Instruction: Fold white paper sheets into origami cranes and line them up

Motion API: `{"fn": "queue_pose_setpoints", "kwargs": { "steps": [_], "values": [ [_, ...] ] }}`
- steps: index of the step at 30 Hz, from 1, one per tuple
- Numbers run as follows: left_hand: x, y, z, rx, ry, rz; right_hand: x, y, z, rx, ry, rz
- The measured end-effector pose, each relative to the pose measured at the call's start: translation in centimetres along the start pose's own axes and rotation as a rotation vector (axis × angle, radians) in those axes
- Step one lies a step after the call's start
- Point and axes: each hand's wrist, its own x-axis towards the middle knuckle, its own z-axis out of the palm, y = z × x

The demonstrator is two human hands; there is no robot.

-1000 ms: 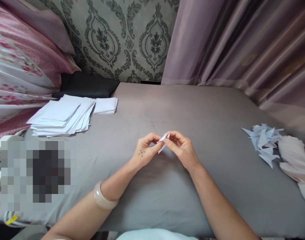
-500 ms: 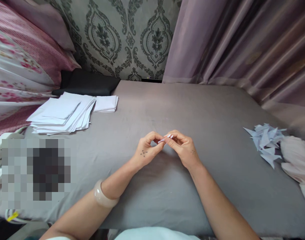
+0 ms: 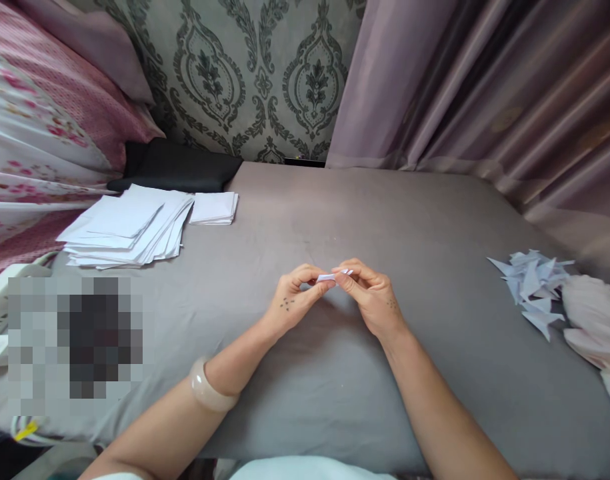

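A small folded piece of white paper [image 3: 327, 277] is pinched between my two hands, just above the middle of the grey cloth surface [image 3: 305, 400]. My left hand [image 3: 297, 293] is closed on its left end, thumb below and fingers curled above. My right hand [image 3: 369, 293] pinches its right end, and small paper tips poke out past the fingers. Most of the paper's shape is hidden by my fingertips. At the far right lies a pile of folded pointed paper pieces [image 3: 535, 280].
Back left holds a stack of white paper sheets [image 3: 119, 220] beside a smaller stack of paper [image 3: 213, 208]. Behind them is a black cushion-like item [image 3: 179, 167]. A crumpled pale cloth [image 3: 592, 313] sits at the right edge, a white power strip [image 3: 15, 293] at the left. Curtains [image 3: 435, 87] border the back right.
Both hands keep hold of the folded paper. My right hand has shifted slightly right, and the paper now lies more level, with more of its left part showing.
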Motion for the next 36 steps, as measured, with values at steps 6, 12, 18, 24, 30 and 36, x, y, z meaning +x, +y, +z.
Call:
{"fn": "queue_pose_setpoints", "kwargs": {
  "steps": [6,12,18,24,30,36],
  "values": [
    [0.1,0.0,0.2,-0.052,0.031,-0.021,-0.1,0.1,0.3,0.016,0.07,0.052],
    [0.1,0.1,0.6,-0.037,-0.014,-0.148,0.2,-0.3,0.3,-0.088,0.065,0.037],
    [0.2,0.3,0.5,-0.403,-0.021,-0.489,0.4,0.1,0.2,-0.083,0.1,0.18],
    [0.5,0.6,0.0,-0.725,0.154,-0.623,0.0,0.4,0.6,-0.092,0.141,0.245],
    [0.4,0.2,0.2,-0.762,0.155,-0.615,-0.4,0.5,1.5,-0.161,0.174,0.224],
    [0.4,0.0,-0.4,-0.704,0.026,-0.568,-0.1,0.4,0.7,-0.107,0.164,0.275]
  ]
}}
